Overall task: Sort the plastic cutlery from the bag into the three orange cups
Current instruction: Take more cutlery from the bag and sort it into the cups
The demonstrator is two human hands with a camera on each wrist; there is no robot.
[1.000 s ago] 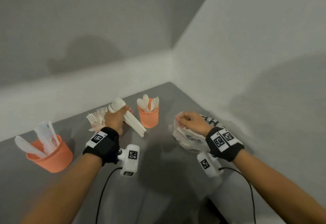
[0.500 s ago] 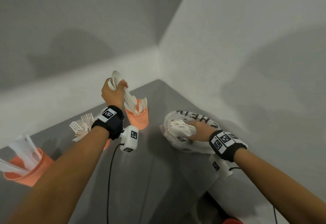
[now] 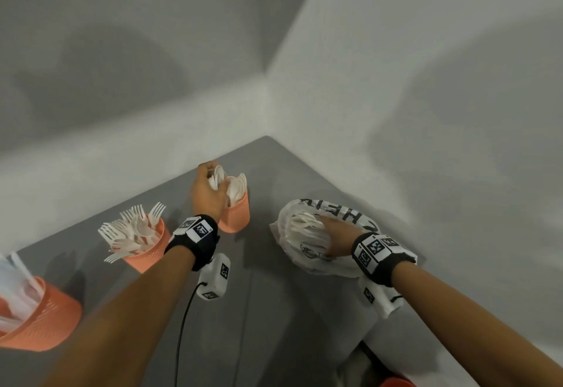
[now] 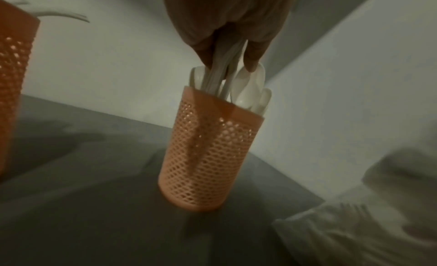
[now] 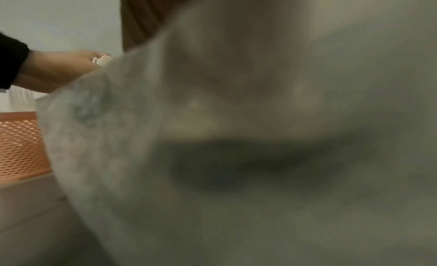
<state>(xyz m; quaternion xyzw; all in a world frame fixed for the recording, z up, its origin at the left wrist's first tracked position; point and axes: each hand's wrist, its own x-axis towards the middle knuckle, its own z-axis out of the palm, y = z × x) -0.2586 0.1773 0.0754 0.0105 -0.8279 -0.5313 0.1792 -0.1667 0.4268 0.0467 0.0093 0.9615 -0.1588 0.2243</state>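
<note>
My left hand grips a bunch of white spoons whose handles stand down inside the far orange mesh cup. In the left wrist view the fingers pinch the spoon handles just above that cup. My right hand lies in the mouth of the white printed bag, on the white cutlery inside; its fingers are partly hidden. The right wrist view is filled by the blurred bag. A middle cup holds forks. A near left cup holds knives.
The grey table sits in a corner, with white walls close behind the cups and right of the bag. Its right edge runs down past my right forearm. A black cable hangs from the left wrist camera. Something orange shows at the bottom edge.
My left hand lifted the bunch of spoons from beside the fork cup, carried it over the far cup and lowered it in. My right hand slid deeper into the bag.
</note>
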